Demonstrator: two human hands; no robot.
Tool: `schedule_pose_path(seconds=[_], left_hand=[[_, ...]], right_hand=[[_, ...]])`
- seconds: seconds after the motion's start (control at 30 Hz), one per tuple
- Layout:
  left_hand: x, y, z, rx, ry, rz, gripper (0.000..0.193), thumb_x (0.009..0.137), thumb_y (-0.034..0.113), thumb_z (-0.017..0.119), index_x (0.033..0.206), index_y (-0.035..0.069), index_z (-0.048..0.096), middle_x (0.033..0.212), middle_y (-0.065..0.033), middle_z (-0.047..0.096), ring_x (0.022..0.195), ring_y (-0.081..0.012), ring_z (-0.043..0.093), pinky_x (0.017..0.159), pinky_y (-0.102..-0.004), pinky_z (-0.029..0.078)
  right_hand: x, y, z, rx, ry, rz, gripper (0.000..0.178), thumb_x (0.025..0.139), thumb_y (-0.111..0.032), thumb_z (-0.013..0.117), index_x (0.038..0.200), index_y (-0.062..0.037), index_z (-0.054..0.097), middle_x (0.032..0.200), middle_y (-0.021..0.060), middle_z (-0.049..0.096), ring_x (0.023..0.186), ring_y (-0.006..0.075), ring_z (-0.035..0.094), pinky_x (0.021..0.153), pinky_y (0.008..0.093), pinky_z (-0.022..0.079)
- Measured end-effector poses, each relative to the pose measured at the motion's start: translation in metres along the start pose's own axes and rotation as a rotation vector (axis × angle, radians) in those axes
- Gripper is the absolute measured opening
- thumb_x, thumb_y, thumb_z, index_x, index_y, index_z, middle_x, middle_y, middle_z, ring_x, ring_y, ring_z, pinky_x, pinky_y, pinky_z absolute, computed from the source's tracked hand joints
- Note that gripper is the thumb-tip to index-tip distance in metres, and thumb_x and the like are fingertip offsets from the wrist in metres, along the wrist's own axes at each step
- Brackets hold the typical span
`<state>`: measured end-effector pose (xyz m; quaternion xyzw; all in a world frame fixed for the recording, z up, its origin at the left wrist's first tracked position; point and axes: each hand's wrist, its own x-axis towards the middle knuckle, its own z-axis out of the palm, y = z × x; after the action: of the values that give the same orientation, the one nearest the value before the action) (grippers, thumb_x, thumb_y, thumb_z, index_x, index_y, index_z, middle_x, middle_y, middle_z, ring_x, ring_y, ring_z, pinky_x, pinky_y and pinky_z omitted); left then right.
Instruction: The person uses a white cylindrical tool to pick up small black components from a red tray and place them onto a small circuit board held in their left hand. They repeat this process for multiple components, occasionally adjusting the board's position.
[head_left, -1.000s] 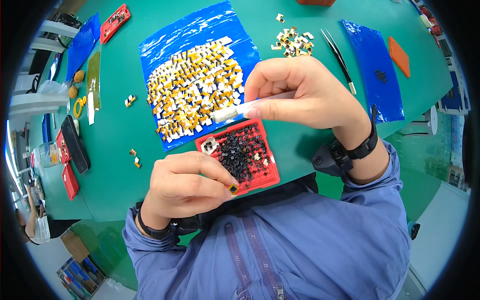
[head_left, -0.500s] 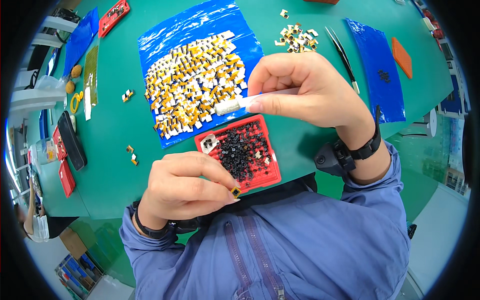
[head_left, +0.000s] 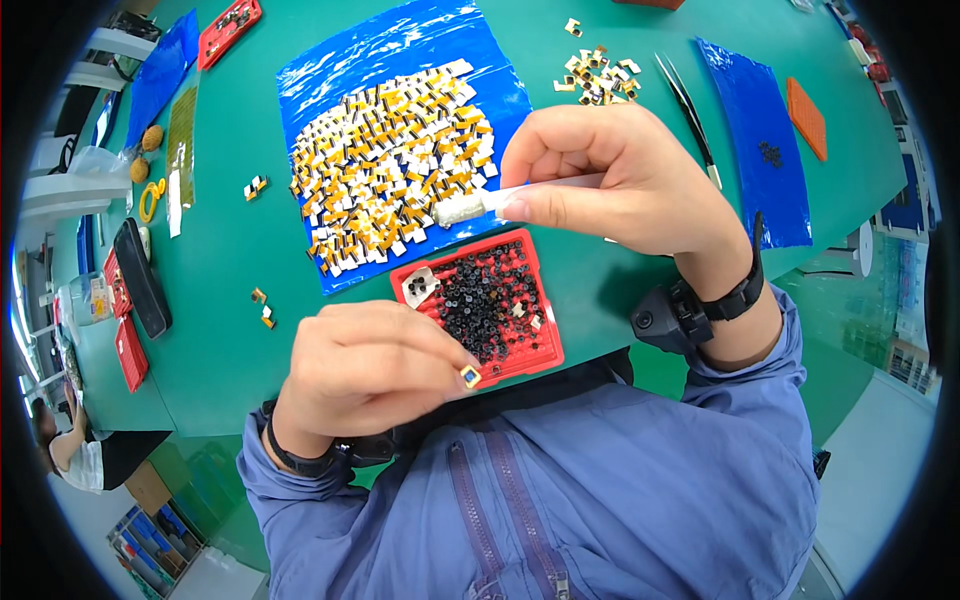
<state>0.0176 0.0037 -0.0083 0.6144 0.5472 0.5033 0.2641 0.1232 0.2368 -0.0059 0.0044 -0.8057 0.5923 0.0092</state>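
Observation:
Between the thumb and fingertips of my left hand (head_left: 375, 365) is a small square yellow-framed part (head_left: 470, 376) with a blue centre, just over the near edge of the red tray. That red tray (head_left: 545, 352) carries many tiny black round pieces, a few whitish bits and a scrap of white paper (head_left: 420, 287). My right hand (head_left: 620, 175) pinches a white stick with a thick, pale wrapped tip (head_left: 460, 209), pointing left. The tip hovers over the near right part of a blue sheet (head_left: 400, 40) covered with many white-and-yellow flat parts (head_left: 390, 160).
Farther right lie a loose pile of gold-and-white parts (head_left: 600, 78), tweezers (head_left: 688, 115), another blue sheet (head_left: 750, 120) with black bits and an orange pad (head_left: 806, 118). At left are a black case (head_left: 143, 278), yellow scissors (head_left: 150, 202) and a seated person (head_left: 78, 450).
The small square part in my left hand has tilted, and its dark centre now looks blue. My right hand and the stick have barely moved.

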Motion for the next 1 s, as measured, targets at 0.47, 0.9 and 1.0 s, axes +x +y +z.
schedule_pose_path(seconds=[0.47, 0.9, 1.0], left_hand=[[0.007, -0.030, 0.000, 0.515, 0.329, -0.353, 0.011, 0.075, 0.007, 0.071, 0.080, 0.004, 0.062, 0.098, -0.0093, 0.054, 0.094, -0.0243, 0.051, 0.080, -0.0335, 0.042], [0.010, -0.042, 0.006, 0.751, 0.308, -0.283, 0.016, 0.072, 0.010, 0.073, 0.084, 0.008, 0.063, 0.095, -0.0083, 0.050, 0.095, -0.0262, 0.047, 0.085, -0.0392, 0.036], [0.011, -0.040, 0.002, 0.763, 0.369, -0.241, 0.022, 0.073, 0.011, 0.072, 0.092, 0.009, 0.061, 0.095, -0.0086, 0.051, 0.095, -0.0271, 0.047, 0.086, -0.0392, 0.036]], right_hand=[[0.004, 0.010, 0.005, 0.105, 0.123, -0.047, 0.015, 0.081, -0.015, 0.070, 0.078, -0.0030, 0.062, 0.058, -0.0027, 0.052, 0.054, 0.0030, 0.042, 0.048, 0.0214, 0.033], [0.005, 0.009, 0.005, 0.041, 0.121, -0.043, 0.017, 0.081, -0.019, 0.070, 0.078, -0.0036, 0.063, 0.056, -0.0036, 0.051, 0.051, 0.0026, 0.040, 0.045, 0.0204, 0.031], [0.005, 0.010, 0.004, 0.053, 0.122, -0.058, 0.015, 0.083, -0.016, 0.069, 0.078, -0.0039, 0.063, 0.058, -0.0046, 0.052, 0.051, 0.0009, 0.041, 0.044, 0.0189, 0.030]])
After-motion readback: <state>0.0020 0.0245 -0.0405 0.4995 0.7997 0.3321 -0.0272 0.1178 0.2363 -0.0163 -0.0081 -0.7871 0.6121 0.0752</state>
